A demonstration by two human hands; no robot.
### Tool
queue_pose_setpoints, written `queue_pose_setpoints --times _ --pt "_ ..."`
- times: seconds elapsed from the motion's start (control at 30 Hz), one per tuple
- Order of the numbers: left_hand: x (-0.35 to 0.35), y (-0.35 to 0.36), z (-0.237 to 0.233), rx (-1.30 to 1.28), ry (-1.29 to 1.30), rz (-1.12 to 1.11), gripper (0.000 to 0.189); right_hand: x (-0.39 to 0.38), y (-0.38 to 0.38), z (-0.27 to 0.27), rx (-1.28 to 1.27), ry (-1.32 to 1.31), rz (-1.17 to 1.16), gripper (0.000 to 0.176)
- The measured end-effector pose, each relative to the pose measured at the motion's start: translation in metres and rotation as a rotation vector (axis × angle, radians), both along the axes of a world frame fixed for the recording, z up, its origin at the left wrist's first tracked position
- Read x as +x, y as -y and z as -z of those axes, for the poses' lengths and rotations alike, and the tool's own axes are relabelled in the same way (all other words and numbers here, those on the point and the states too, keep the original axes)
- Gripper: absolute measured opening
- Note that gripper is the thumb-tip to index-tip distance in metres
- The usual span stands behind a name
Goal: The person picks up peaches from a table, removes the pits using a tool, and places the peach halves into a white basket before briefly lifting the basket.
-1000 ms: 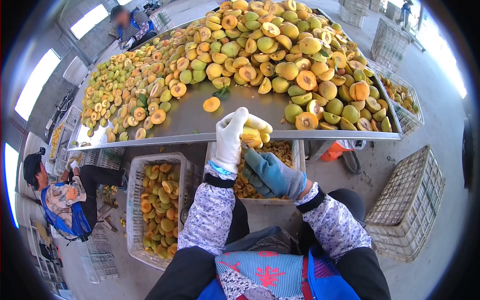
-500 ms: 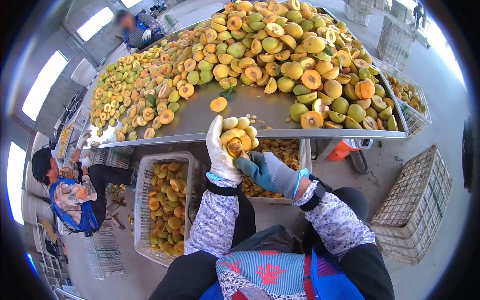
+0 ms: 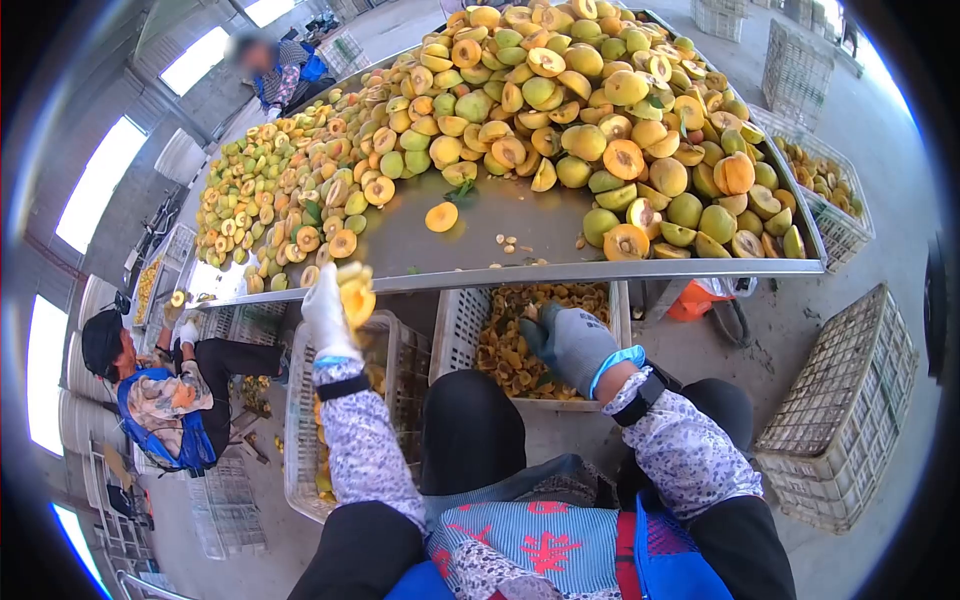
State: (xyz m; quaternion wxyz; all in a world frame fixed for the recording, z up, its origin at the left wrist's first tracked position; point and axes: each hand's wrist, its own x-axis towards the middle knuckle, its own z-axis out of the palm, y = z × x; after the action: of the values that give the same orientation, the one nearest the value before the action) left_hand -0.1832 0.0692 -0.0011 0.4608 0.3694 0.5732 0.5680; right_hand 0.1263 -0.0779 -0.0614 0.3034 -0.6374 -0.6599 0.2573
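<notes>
My left hand (image 3: 330, 312), in a white glove, is closed around yellow cut fruit (image 3: 356, 300) above the left crate (image 3: 300, 420). Blurring softens the fruit's outline. My right hand (image 3: 575, 345), in a grey-blue glove, is over the crate of pitless-looking pieces and scraps (image 3: 545, 325); its fingers curl round something small and brownish that I cannot make out. Beyond both hands, halved yellow-green fruit (image 3: 585, 140) is heaped on the metal table (image 3: 480, 215). A single half (image 3: 441, 217) lies cut side up near the table's front edge.
A co-worker (image 3: 165, 400) sits at the left, and another person (image 3: 280, 70) is at the table's far left. Stacked crates (image 3: 840, 410) stand at the right. A fruit-filled crate (image 3: 835, 215) is beside the table's right end. An orange bag (image 3: 695, 300) lies beneath it.
My hands have parted. The left moved left with the fruit, over the left crate; the right moved right and over the scrap crate. The view has shifted slightly.
</notes>
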Motion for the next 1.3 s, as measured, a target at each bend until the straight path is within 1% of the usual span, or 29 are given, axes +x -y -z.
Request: queue_pose_setpoints --times 0.07,0.1,0.13,0.17,0.2,0.23,0.27,0.3,0.33,0.4,0.5,0.6,0.63,0.73,0.77,0.8,0.87,0.97,1.0,1.07,1.1,1.13,1.2,1.27,1.3 --pt "-0.015 0.020 -0.007 0.086 -1.003 -0.223 0.037 -0.003 -0.003 -0.009 0.103 -0.070 0.048 0.031" --pt "-0.012 0.018 -0.007 0.125 -1.032 -0.299 0.043 -0.006 -0.004 -0.011 0.154 -0.144 0.038 0.033" --pt "-0.001 0.010 -0.007 0.286 -1.014 -0.280 0.045 -0.010 -0.006 -0.010 0.135 -0.156 0.029 0.033" --pt "0.022 0.002 -0.012 0.275 -0.958 -0.186 0.047 -0.014 -0.008 -0.008 0.118 -0.162 0.016 0.033" --pt "0.051 -0.005 -0.017 0.241 -0.935 -0.110 0.056 -0.016 -0.010 -0.007 0.104 -0.167 0.005 0.033" --pt "0.063 -0.035 0.001 0.241 -0.978 -0.047 0.067 -0.017 -0.010 -0.007 0.095 -0.164 -0.013 0.034" --pt "0.097 -0.032 -0.015 0.096 -1.043 0.048 0.077 -0.017 -0.009 -0.007 0.088 -0.162 -0.028 0.034" --pt "0.113 -0.051 -0.003 0.065 -1.081 0.105 0.079 -0.016 -0.010 -0.007 0.081 -0.158 -0.040 0.034" --pt "0.123 -0.070 0.014 -0.005 -1.107 0.194 0.076 -0.014 -0.010 -0.011 0.081 -0.167 -0.027 0.034" --pt "0.132 -0.087 0.027 0.049 -1.309 0.423 0.066 -0.010 -0.005 -0.019 0.071 -0.187 0.002 0.035" --pt "0.136 -0.084 0.022 0.166 -1.266 0.536 0.049 -0.005 -0.009 -0.016 0.148 -0.248 0.064 0.035" --pt "0.138 -0.046 0.012 0.196 -0.682 0.602 0.033 -0.006 -0.017 -0.023 0.197 -0.385 0.079 0.035" --pt "0.145 -0.025 0.004 0.284 -0.474 0.626 0.026 -0.007 -0.018 -0.028 0.211 -0.426 0.065 0.036" --pt "0.158 0.026 -0.012 0.305 -0.143 0.584 0.026 -0.017 -0.018 -0.037 0.246 -0.524 0.015 0.038" --pt "0.161 0.034 -0.011 0.278 -0.115 0.576 0.027 -0.020 -0.019 -0.034 0.259 -0.541 0.002 0.039" --pt "0.163 0.041 -0.007 0.253 0.004 0.611 0.036 -0.021 -0.021 -0.032 0.275 -0.559 -0.009 0.040" --pt "0.170 0.055 0.000 0.190 0.319 0.639 0.046 -0.021 -0.023 -0.025 0.249 -0.444 -0.009 0.038" --pt "0.190 0.068 0.001 0.124 0.623 0.439 0.052 -0.019 -0.018 -0.030 0.202 -0.303 -0.001 0.037" --pt "0.193 0.069 0.002 0.127 0.630 0.440 0.052 -0.018 -0.017 -0.033 0.187 -0.259 0.000 0.037" --pt "0.189 0.069 0.004 0.146 0.631 0.416 0.052 -0.016 -0.015 -0.023 0.236 -0.292 0.002 0.037" --pt "0.188 0.070 0.004 0.155 0.621 0.414 0.051 -0.020 -0.019 -0.015 0.268 -0.325 -0.023 0.038" --pt "0.185 0.065 0.007 0.146 0.628 0.440 0.052 -0.022 -0.025 0.000 0.309 -0.442 -0.089 0.041" --pt "0.177 0.061 0.007 0.100 0.554 0.456 0.053 -0.020 -0.021 -0.014 -0.102 -0.738 -0.163 0.044" --pt "0.172 0.059 0.004 0.075 0.490 0.468 0.053 -0.013 -0.015 -0.053 -0.367 -0.759 -0.177 0.046" --pt "0.170 0.057 0.007 0.070 0.495 0.466 0.053 -0.011 -0.013 -0.063 -0.503 -0.764 -0.173 0.047"
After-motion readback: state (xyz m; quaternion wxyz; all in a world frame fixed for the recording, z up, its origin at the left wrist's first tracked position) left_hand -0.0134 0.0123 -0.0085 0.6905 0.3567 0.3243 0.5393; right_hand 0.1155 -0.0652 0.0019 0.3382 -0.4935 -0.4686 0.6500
